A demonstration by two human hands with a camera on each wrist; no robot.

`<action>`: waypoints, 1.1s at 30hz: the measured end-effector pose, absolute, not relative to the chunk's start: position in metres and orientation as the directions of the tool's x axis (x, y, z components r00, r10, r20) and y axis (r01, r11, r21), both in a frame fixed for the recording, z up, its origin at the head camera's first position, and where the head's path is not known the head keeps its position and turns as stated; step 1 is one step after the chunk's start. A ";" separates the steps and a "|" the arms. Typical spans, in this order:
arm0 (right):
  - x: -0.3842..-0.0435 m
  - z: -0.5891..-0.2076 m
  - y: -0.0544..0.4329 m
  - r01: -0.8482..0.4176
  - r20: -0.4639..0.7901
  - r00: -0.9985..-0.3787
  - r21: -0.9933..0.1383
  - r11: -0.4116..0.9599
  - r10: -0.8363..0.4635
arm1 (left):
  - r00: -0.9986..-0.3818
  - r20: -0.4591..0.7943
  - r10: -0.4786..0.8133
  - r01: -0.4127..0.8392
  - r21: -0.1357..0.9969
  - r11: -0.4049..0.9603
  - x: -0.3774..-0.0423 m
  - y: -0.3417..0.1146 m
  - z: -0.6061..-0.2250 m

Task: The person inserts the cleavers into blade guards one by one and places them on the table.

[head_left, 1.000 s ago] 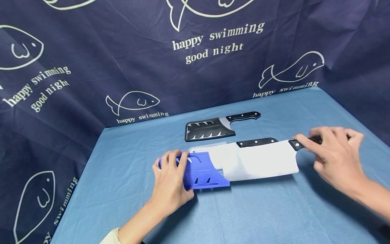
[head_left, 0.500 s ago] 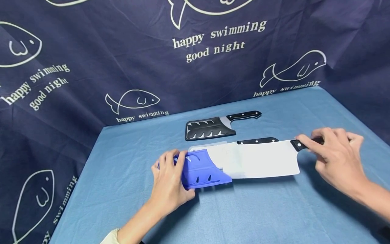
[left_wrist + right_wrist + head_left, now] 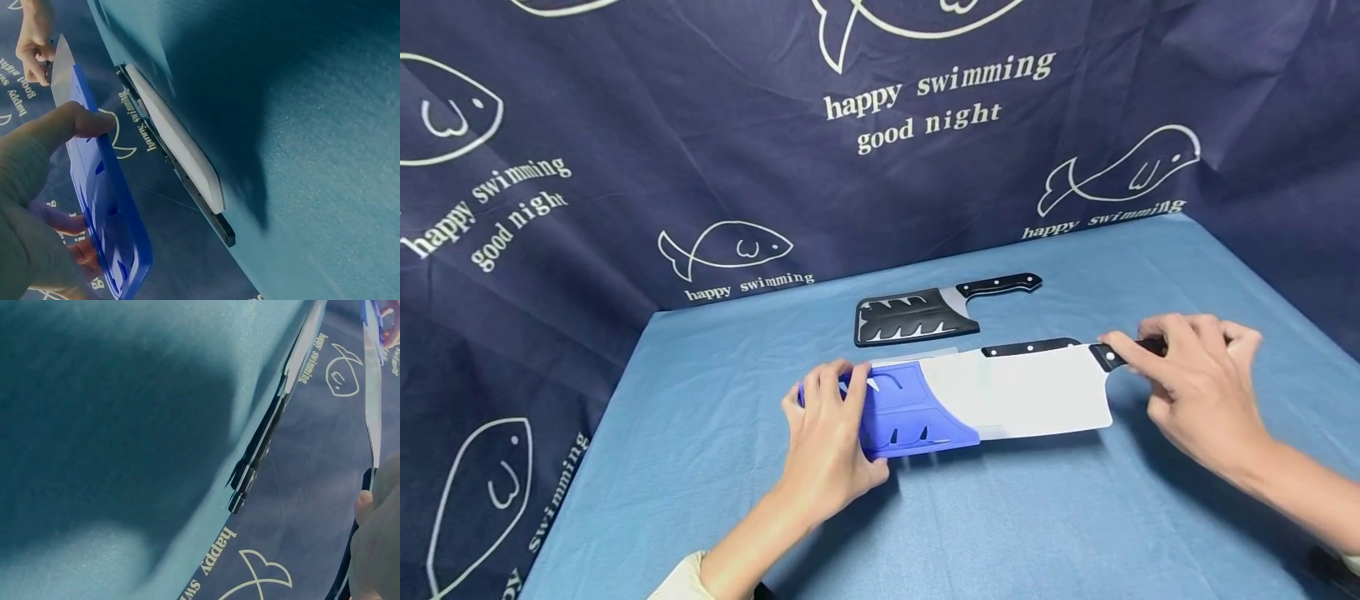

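My left hand (image 3: 827, 437) grips the closed end of a blue knife sheath (image 3: 917, 408), fingers over the top and thumb at the lower edge. Coming from the right, my right hand (image 3: 1202, 392) holds the black handle of a cleaver (image 3: 1045, 392). The cleaver's wide blade points left, its front end hidden in the sheath and the rear part bare. In the left wrist view the blue sheath (image 3: 103, 169) is held up off the table, thumb on its edge. The right wrist view shows the cleaver's blade (image 3: 373, 406) edge-on, running toward the sheath.
Behind the held cleaver lies another knife, its black handle (image 3: 1033, 347) showing and its pale blade side (image 3: 181, 144) seen in the left wrist view. Farther back rests a smaller cleaver in a black sheath (image 3: 917, 317). A blue cloth (image 3: 700, 467) covers the table, against a printed curtain (image 3: 925, 200).
My right hand has moved left with the cleaver, whose blade has entered the blue sheath. My left hand and the sheath have shifted slightly right. The knives behind stay put.
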State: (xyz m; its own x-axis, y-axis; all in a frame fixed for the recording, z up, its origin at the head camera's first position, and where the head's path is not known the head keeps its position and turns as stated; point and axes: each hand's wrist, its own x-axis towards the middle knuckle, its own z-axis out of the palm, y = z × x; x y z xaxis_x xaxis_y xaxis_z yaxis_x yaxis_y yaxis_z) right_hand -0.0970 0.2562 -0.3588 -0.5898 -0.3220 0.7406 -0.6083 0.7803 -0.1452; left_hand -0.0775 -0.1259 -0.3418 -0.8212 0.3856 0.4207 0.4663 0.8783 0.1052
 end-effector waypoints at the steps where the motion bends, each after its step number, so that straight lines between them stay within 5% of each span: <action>1: -0.098 -0.359 0.256 -0.611 0.745 -0.584 -0.142 0.779 -0.323 | -0.820 0.419 0.389 0.468 0.101 0.878 -0.078 -0.126 -0.342; 17: -0.104 -0.361 0.248 -0.645 0.726 -0.553 -0.062 0.762 -0.409 | -0.775 0.389 0.498 0.556 0.045 0.830 -0.072 -0.114 -0.350; 33: -0.098 -0.369 0.250 -0.645 0.740 -0.565 -0.121 0.755 -0.365 | -0.802 0.404 0.439 0.518 0.104 0.849 -0.067 -0.114 -0.347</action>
State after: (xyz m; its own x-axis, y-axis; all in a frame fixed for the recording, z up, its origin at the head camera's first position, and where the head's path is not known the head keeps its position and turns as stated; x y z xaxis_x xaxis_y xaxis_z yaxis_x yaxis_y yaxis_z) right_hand -0.0979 0.2496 -0.3695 -0.5650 -0.3645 0.7402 -0.6450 0.7546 -0.1207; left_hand -0.0675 -0.1143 -0.3473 -0.8024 0.4395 0.4038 0.5177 0.8492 0.1044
